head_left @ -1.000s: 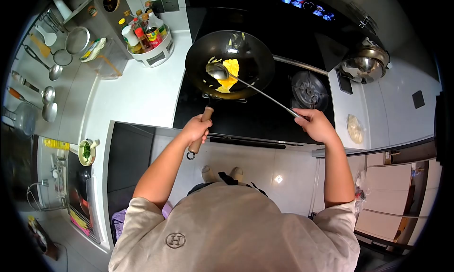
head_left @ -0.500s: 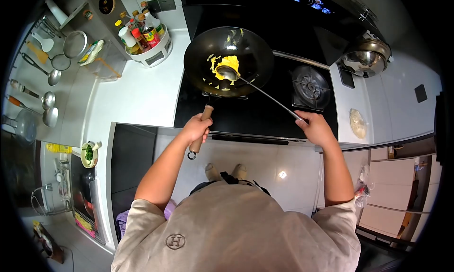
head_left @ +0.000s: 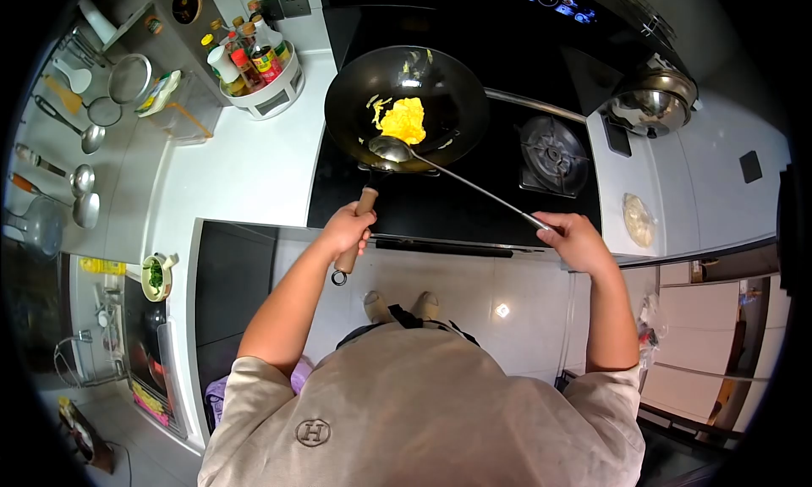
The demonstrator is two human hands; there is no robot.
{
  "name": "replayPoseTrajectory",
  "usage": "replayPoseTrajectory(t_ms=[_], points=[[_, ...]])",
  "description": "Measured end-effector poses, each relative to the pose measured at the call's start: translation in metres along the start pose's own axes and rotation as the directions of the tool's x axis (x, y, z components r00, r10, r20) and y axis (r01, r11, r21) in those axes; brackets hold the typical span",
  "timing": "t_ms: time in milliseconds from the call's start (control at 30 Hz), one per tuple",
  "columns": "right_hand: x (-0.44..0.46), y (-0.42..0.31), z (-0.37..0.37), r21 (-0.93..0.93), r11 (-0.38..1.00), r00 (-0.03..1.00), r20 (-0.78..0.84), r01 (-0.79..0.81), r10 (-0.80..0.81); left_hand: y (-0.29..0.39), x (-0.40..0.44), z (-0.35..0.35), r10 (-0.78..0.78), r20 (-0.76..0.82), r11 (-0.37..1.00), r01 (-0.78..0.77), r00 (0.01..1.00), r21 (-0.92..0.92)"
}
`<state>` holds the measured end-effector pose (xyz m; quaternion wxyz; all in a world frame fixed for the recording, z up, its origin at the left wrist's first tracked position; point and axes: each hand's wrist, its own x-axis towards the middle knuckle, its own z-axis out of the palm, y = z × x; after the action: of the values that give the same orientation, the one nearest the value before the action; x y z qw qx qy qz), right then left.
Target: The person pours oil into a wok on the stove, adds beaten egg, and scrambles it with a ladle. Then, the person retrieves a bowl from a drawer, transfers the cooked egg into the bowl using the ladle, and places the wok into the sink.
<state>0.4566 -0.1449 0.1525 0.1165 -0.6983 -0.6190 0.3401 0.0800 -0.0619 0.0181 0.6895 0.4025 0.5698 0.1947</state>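
Observation:
My left hand (head_left: pixel 345 231) is wrapped round the wooden handle of a dark wok (head_left: pixel 461 89), which sits on the left part of the black cooktop (head_left: pixel 440 208). In my right hand (head_left: pixel 575 237) is the long thin handle of a metal ladle (head_left: pixel 391 149). The ladle's bowl rests inside the wok near its front wall. Just behind the bowl lies a clump of yellow scrambled egg (head_left: pixel 403 121), with small scraps of egg stuck to the wok's sides.
A bare gas burner (head_left: pixel 554 153) is right of the wok. A white rack (head_left: pixel 275 93) of bottles stands at the back left. Metal pots (head_left: pixel 651 106) and a plastic-wrapped pale item (head_left: pixel 638 220) are at right. A bowl of chopped greens (head_left: pixel 156 277) is at left.
The ladle has moved from on top of the egg toward the wok's front wall. The egg clump now shows whole. My right hand has shifted slightly down and right; my left keeps its grip.

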Motion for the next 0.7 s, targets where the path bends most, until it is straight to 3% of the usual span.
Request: replayPoseTrajectory(t_ms=[267, 400, 500, 633, 700], points=[[0.060, 0.009, 0.037, -0.170, 0.980, 0.915, -0.372, 0.101, -0.159, 0.001, -0.001, 0.002, 0.002, -0.003, 1.000, -0.002, 1.000, 0.014], [0.081, -0.012, 0.053, -0.434, 0.901, 0.882, -0.421, 0.008, -0.211, 0.002, -0.003, 0.001, -0.001, -0.006, 1.000, 0.002, 1.000, 0.014], [0.079, -0.007, 0.057, -0.512, 0.857, 0.911, -0.325, 0.055, -0.253, 0.001, 0.000, -0.001, 0.004, 0.002, 1.000, -0.004, 1.000, 0.015], [0.045, -0.012, 0.033, -0.294, 0.941, 0.944, -0.228, 0.166, -0.238, 0.000, -0.001, -0.001, -0.002, -0.006, 1.000, 0.002, 1.000, 0.004], [0.035, -0.013, 0.028, -0.144, 0.985, 0.981, -0.155, 0.096, -0.118, -0.003, 0.001, 0.000, -0.001, -0.002, 1.000, 0.001, 1.000, -0.004]])
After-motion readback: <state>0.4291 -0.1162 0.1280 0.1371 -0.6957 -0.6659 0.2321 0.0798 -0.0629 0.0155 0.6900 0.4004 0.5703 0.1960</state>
